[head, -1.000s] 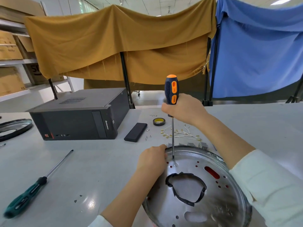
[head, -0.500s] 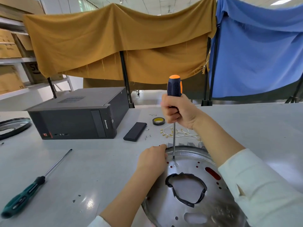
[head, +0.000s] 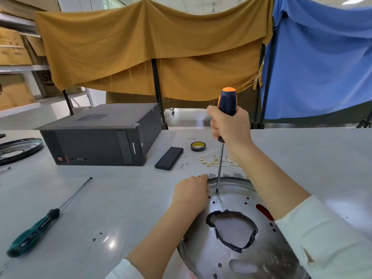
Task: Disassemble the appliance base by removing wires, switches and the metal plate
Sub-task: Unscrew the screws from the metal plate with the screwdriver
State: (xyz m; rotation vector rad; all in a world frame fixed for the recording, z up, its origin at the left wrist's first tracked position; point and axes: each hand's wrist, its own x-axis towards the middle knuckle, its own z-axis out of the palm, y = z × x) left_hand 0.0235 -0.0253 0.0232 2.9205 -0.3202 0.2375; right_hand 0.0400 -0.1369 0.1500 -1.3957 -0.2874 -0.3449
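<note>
A round shiny metal plate [head: 237, 256] lies on the table in front of me, with a central hole edged in black tape. My right hand [head: 229, 125] grips the black-and-orange handle of a screwdriver [head: 227, 103] held upright. Its tip hangs just above a small screw [head: 219, 200] near the plate's far rim. My left hand [head: 191, 193] holds the plate's far-left rim, fingers curled over the edge. A bundle of pale wires with brass terminals [head: 213, 160] lies on the table beyond the plate.
A black computer case [head: 100, 139] stands at the back left, with a black flat block [head: 169, 158] and a tape roll [head: 198, 146] beside it. A green-handled screwdriver [head: 44, 220] lies at the left. Another round metal plate [head: 18, 148] sits at the far left edge.
My right hand has regripped the screwdriver handle, which turned, and the tip has lifted slightly off the screw. My left hand stays on the plate's rim.
</note>
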